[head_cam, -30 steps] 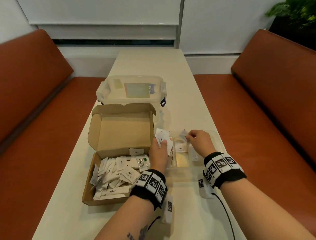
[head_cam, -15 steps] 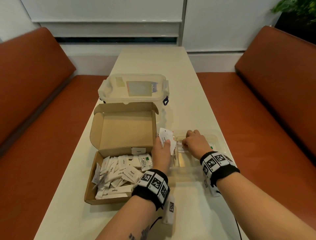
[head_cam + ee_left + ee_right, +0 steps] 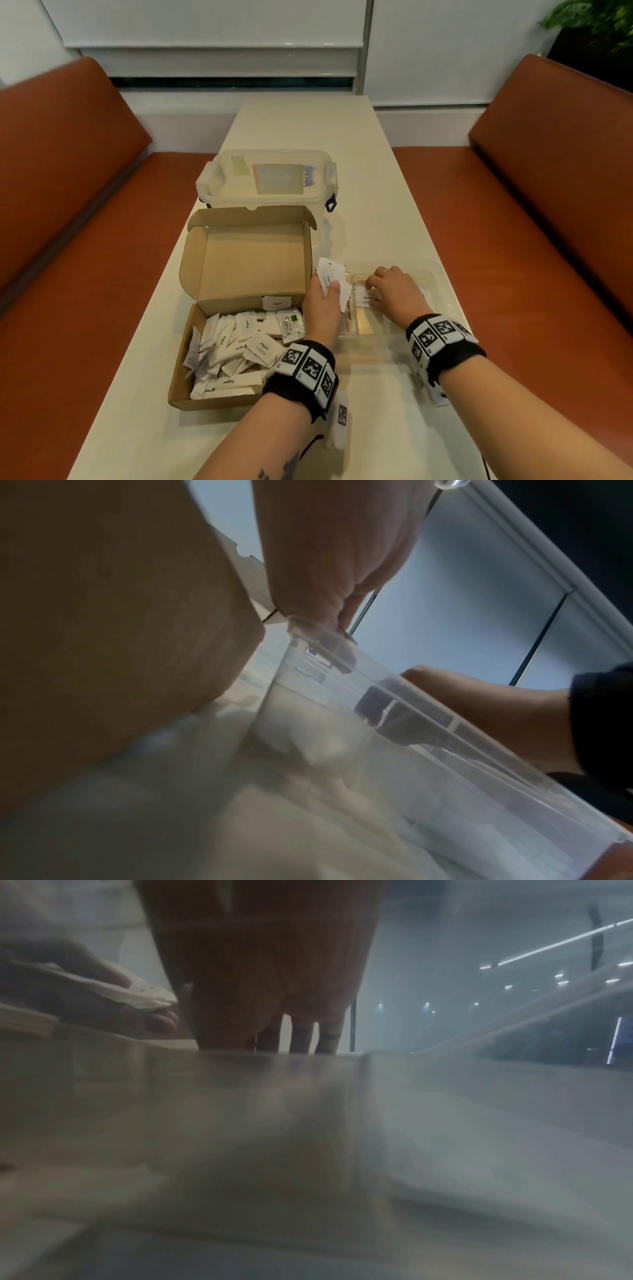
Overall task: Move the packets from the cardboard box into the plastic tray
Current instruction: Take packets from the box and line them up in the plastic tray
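White packets (image 3: 239, 346), brown cardboard box (image 3: 246, 267)

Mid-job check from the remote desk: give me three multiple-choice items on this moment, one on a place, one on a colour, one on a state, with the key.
1. Where does the clear plastic tray sit relative to the cardboard box?
A. To its right
B. To its left
C. On top of it

2. What colour are the bench seats beside the table?
A. Green
B. Rust orange
C. Grey

3. What is the left hand doing?
A. Lying flat and holding nothing
B. Closing the box lid
C. Holding a few white packets

Key:
1 A, the head view shows the tray right of the box.
2 B, both benches are rust orange.
3 C, packets fan out above its thumb, while the right hand reaches into the tray.
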Demonstrator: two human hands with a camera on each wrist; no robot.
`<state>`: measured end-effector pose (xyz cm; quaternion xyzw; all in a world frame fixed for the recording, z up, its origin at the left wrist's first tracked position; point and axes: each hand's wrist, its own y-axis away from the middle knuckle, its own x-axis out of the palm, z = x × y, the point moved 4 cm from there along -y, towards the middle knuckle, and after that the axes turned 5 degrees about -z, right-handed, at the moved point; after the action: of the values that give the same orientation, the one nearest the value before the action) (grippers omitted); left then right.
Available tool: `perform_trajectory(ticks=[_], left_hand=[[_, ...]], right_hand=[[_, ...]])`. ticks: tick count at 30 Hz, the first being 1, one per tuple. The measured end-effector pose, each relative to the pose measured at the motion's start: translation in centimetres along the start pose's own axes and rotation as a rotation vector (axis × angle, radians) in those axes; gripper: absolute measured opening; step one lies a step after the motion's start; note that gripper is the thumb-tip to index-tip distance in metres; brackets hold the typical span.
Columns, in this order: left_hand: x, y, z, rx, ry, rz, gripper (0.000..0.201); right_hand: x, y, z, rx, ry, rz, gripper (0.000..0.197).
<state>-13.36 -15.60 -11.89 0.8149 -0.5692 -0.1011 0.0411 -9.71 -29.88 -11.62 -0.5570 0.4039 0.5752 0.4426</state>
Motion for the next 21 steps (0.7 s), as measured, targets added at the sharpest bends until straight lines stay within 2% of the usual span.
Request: perform_trajectory(ticks=[15, 18, 20, 21], left_hand=[[0.1, 0.2, -0.3, 0.012, -0.027, 0.032, 0.025], [0.1, 0.4, -0.4, 0.024, -0.036, 0.055, 0.024], [0.3, 0.6, -0.5, 0.056, -0.075, 0.1, 0.023], [0.4, 0.7, -0.6, 0.062, -0.079, 0.127, 0.02]], right_hand=[[-0.1, -0.2, 0.6, 0.038, 0.008, -0.043, 0.025], [-1.5, 0.0, 0.9, 0.094, -0.179, -0.182, 0.023], [-3.0, 0.3, 1.1, 0.17, -0.434, -0.328, 0.019], [-3.4, 0.5, 1.3, 0.204, -0.578, -0.352, 0.018]])
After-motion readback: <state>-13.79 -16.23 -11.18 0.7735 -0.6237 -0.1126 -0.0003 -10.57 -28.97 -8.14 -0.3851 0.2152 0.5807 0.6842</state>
